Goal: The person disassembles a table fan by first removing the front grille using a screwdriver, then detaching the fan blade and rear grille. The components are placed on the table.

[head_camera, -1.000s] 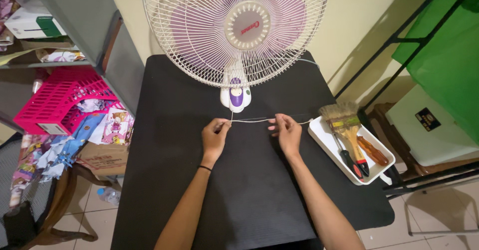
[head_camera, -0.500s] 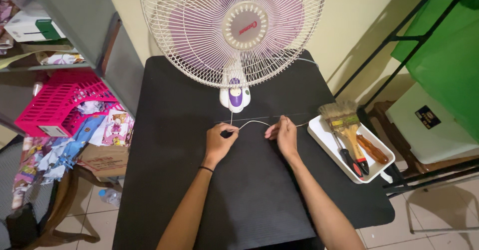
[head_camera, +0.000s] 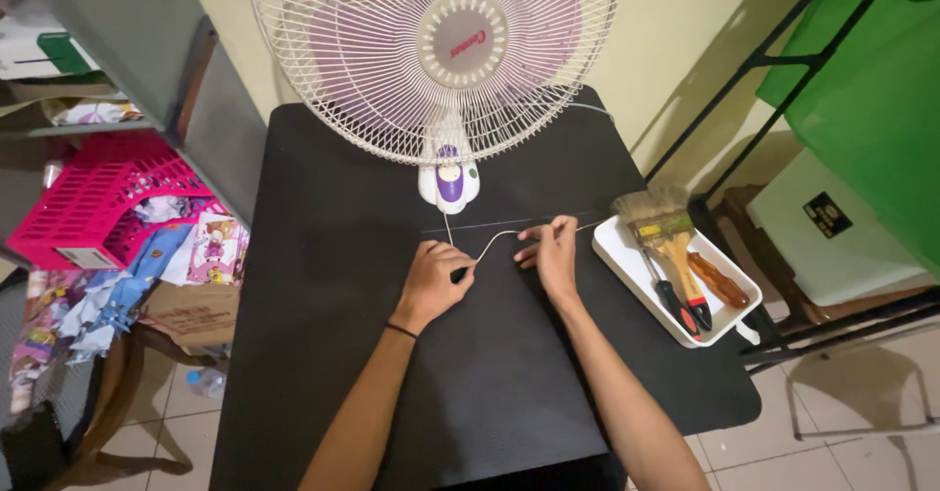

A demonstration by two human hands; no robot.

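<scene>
On a black worktop (head_camera: pixel 323 374), the left hand (head_camera: pixel 434 280) and right hand (head_camera: pixel 551 253) each pinch a thin white cord (head_camera: pixel 493 239) in a closed grip, just before a white-and-purple fan (head_camera: pixel 436 60).

We see a thin white cord (head_camera: pixel 493 241) (slack, bowed upward) lying on the black table (head_camera: pixel 490 393) before the fan (head_camera: pixel 436 55).

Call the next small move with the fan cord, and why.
Probably draw the hands apart to pull the slack out: the white cord arcs loosely between the left hand and the right hand, both pinching it on the black table before the fan.
</scene>
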